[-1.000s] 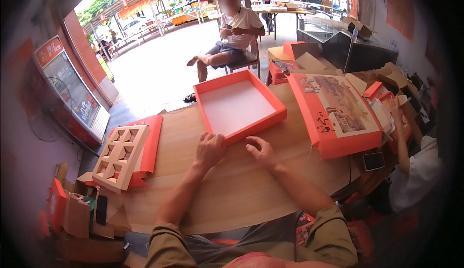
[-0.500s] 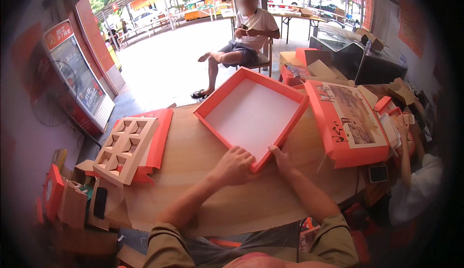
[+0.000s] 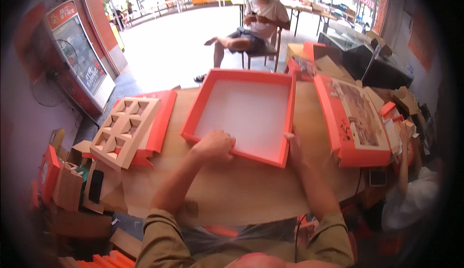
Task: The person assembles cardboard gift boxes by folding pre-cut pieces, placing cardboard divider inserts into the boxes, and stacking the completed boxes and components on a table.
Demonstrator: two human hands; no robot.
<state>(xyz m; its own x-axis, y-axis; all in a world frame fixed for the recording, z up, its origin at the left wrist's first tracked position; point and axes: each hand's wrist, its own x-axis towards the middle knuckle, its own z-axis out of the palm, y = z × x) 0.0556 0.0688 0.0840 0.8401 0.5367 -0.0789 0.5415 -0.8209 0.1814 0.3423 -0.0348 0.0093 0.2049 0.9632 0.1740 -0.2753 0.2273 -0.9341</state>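
A shallow red-orange cardboard box [image 3: 243,115] with a white inside lies open before me, slightly skewed on the table. Its near wall is in the grip of my left hand [image 3: 216,145], whose fingers are curled over the edge into the box. My right hand [image 3: 295,147] holds the right wall by the near corner, thumb at the rim and the other fingers along the outside, partly hidden. A tan cardboard divider [image 3: 126,131] with several square compartments rests at the left on a red-orange cardboard piece [image 3: 165,123].
Right of the box lies a red-orange lid [image 3: 358,123] with a printed picture. A co-worker's arm [image 3: 405,159] reaches among cartons at far right. Phones lie at the left [image 3: 96,186] and right [image 3: 378,177]. Beyond the wooden table [image 3: 232,190] sits a person [image 3: 263,21].
The box has been turned so its near wall now faces me more squarely. My right hand has moved from the near corner onto the right wall. The head view has shifted somewhat.
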